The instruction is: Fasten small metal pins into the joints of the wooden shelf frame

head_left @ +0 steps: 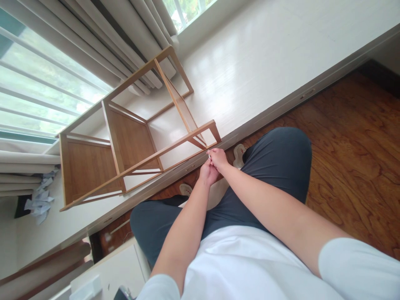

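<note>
A wooden shelf frame (125, 137) lies on its side on a raised white platform. My left hand (207, 173) and my right hand (218, 158) meet just below the frame's near corner post (215, 132). The right fingers pinch a tiny pale object (208, 154), too small to identify. The left hand is curled closed against the right one, and I cannot see anything in it. I sit on the floor with my knees in dark trousers spread to either side.
White platform (265, 62) runs along windows with pale curtains (125, 46). Dark wood floor (353, 154) lies to the right. Crumpled paper (40, 202) sits at the left. A white box (103, 275) stands near my left knee. My shoes (239, 153) rest by the platform edge.
</note>
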`<state>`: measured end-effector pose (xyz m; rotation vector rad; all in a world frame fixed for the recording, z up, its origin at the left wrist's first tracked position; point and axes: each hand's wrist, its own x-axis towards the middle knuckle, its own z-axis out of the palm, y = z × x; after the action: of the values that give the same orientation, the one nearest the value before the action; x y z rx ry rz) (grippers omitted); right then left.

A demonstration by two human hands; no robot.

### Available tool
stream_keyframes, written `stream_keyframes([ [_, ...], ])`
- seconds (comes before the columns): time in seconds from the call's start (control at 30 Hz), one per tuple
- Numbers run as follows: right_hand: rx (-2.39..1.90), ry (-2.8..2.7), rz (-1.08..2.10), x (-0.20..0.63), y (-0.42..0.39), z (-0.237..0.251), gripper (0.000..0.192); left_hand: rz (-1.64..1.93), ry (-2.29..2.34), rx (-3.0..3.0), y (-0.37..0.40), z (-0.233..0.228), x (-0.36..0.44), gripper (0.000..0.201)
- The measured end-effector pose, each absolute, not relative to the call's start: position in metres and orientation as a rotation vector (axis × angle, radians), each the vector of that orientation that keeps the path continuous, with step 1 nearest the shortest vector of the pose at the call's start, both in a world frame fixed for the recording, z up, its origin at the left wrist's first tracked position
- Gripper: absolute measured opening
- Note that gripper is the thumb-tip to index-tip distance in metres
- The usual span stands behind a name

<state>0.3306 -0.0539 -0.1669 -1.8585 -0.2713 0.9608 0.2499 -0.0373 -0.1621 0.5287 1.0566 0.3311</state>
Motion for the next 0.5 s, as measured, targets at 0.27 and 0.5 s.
stream_keyframes([
  [0.27, -1.782, -0.127, 1.039, 0.3327, -0.0549, -0.1614, 0.02, 0.407, 1.255, 0.733, -0.0408, -0.1705, 0.2437, 0.042],
  [0.5, -1.834, -0.216, 0.947, 0.3358, -0.0559, -0.1632, 0.017, 0.474, 1.256, 0.964, -0.0454, -0.1698, 0.2494, 0.031],
])
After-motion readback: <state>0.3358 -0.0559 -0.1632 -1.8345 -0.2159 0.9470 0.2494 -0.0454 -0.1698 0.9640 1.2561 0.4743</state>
